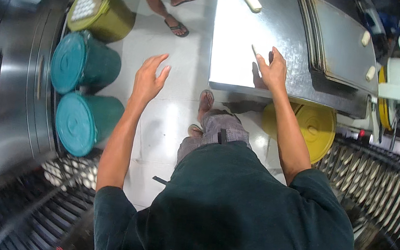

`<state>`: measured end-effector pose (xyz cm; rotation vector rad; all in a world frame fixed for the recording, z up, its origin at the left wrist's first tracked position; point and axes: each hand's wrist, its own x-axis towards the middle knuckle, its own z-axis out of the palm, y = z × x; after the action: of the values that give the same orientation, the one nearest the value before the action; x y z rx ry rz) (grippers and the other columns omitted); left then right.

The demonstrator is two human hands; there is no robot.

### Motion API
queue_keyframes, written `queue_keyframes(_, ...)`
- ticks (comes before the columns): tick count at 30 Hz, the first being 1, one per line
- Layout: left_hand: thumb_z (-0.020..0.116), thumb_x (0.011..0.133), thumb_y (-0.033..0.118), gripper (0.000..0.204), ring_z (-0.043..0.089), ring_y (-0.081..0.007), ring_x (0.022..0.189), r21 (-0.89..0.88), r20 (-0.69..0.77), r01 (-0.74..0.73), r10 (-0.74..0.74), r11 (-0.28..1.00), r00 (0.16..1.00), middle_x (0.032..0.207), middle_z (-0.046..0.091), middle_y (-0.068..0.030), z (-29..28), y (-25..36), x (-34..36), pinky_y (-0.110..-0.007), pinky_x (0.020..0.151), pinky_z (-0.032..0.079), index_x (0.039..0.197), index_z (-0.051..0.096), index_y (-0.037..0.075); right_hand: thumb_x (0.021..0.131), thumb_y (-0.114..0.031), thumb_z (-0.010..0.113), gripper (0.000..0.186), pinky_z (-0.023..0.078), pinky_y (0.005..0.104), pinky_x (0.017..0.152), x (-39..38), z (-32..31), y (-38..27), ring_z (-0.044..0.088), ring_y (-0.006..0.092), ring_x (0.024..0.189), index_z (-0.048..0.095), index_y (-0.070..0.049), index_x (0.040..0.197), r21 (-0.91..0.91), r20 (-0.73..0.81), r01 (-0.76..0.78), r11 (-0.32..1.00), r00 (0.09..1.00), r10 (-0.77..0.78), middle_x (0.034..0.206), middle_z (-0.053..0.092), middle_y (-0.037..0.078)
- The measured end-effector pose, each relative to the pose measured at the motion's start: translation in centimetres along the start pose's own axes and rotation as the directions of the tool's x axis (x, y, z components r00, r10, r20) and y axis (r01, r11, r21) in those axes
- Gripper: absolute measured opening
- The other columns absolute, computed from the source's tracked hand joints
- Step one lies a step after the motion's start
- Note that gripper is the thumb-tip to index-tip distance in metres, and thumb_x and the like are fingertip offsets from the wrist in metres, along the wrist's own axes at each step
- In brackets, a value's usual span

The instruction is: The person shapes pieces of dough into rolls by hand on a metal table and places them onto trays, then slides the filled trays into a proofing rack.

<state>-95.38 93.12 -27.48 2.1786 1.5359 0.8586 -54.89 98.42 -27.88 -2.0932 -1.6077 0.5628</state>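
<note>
My left hand (150,81) hangs over the tiled floor, left of the steel table (296,91). Its thumb and fingers are apart, with nothing between them. Above the table's near left part is my right hand (272,73), open, its thumb spread from the fingers. Just beyond that thumb shows a thin brownish sliver (254,49); whether the thumb touches it I cannot tell. A pale dough roll (251,1) lies farther up the table. To the right, two short dough pieces (365,38) rest on a stack of flat metal trays (337,37).
Two teal lidded drums (75,122) and a yellow-green drum (115,21) bearing an egg tray (92,3) line the left. A yellow round tub (314,131) sits under the table edge. Racks of dough rolls (373,180) stand right. Another person's sandalled foot (177,26) is ahead.
</note>
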Motion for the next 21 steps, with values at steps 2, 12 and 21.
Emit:
queue_keyframes(2, 0.072, 0.095, 0.018, 0.039, 0.065, -0.0366, 0.119, -0.042, 0.004, -0.136, 0.137, 0.99, 0.991, 0.128, 0.069, -0.0189, -0.8, 2.5, 7.7, -0.044, 0.101, 0.052, 0.13, 0.066, 0.002, 0.09, -0.038, 0.074, 0.079, 0.042, 0.0489, 0.114, 0.4, -0.4, -1.8, 0.053, 0.0453, 0.133, 0.049, 0.013, 0.145, 0.0, -0.061, 0.046, 0.999, 0.997, -0.046, 0.14, 0.057, 0.034)
queue_keyframes(12, 0.068, 0.097, 0.025, 0.057, 0.046, -0.0406, 0.143, -0.133, 0.236, -0.667, 0.677, 0.733, 0.697, 0.149, 0.055, -0.0208, 8.1, 6.0, 32.3, -0.05, 0.121, 0.033, 0.146, 0.052, -0.001, 0.09, -0.03, 0.075, 0.082, 0.032, 0.0529, 0.119, -0.3, -0.6, -11.6, 0.045, 0.0484, 0.136, 0.038, 0.018, 0.145, -0.049, -0.173, -0.13, 0.99, 0.978, 0.12, 0.145, 0.047, 0.038)
queue_keyframes(21, 0.063, 0.098, 0.05, 0.08, 0.036, -0.0427, 0.148, -0.226, 0.592, -0.785, 0.721, 0.577, 0.359, 0.16, 0.041, -0.0247, 14.1, 5.4, 37.4, -0.055, 0.126, 0.024, 0.153, 0.041, -0.004, 0.091, -0.042, 0.075, 0.088, 0.023, 0.0615, 0.122, -0.7, 5.1, -13.0, 0.037, 0.0493, 0.145, 0.038, 0.013, 0.148, -0.215, -0.378, -0.371, 0.903, 0.885, 0.273, 0.15, 0.042, 0.037)
